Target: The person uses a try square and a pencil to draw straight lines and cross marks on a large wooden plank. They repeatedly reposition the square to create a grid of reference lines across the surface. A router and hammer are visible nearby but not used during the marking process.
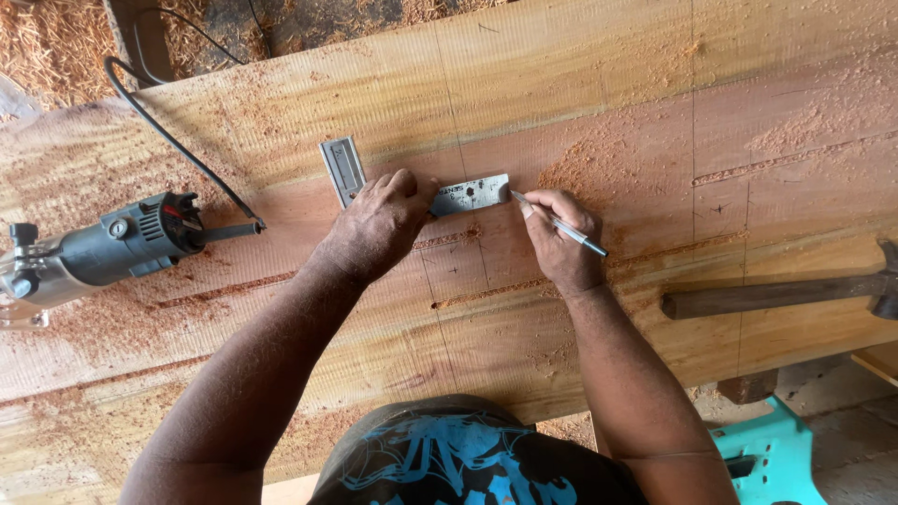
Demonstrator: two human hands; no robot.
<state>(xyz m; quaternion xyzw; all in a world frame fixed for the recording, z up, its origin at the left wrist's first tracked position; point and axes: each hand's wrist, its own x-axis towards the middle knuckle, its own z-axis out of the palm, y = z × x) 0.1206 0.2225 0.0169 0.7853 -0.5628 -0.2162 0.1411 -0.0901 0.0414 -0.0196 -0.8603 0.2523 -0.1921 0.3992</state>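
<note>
We look down on a broad wooden plank (580,84) that fills most of the view, its reddish and pale bands dusted with sawdust (599,159) and crossed by thin pencil lines. Beyond its far edge lies a floor strewn with wood shavings (47,47); at the lower right, below the plank, stands a turquoise plastic stool (772,454).

On the left of the plank rests a grey power tool (103,248) with a black cord (159,122) looping away toward the top of the view. On the right lies a hammer (776,295) with a dark wooden handle, well apart from both hands.

Both forearms reach forward from the bottom of the view over a dark shirt with a blue print. The left hand (379,224) lies palm down, fingers together and pressed flat on a metal square (468,194) — one blade runs to the right under the fingers, the other (342,168) sticks out toward the far edge just beside the knuckles. The square sits near the middle of the plank.

The right hand (561,238) is curled, thumb and forefinger pinching a slim metal pencil (561,224). Its tip touches the plank right at the right-hand end of the square's blade, while its back end points out past the wrist toward the hammer. The two hands sit near each other — the square bridges the gap between them.
</note>
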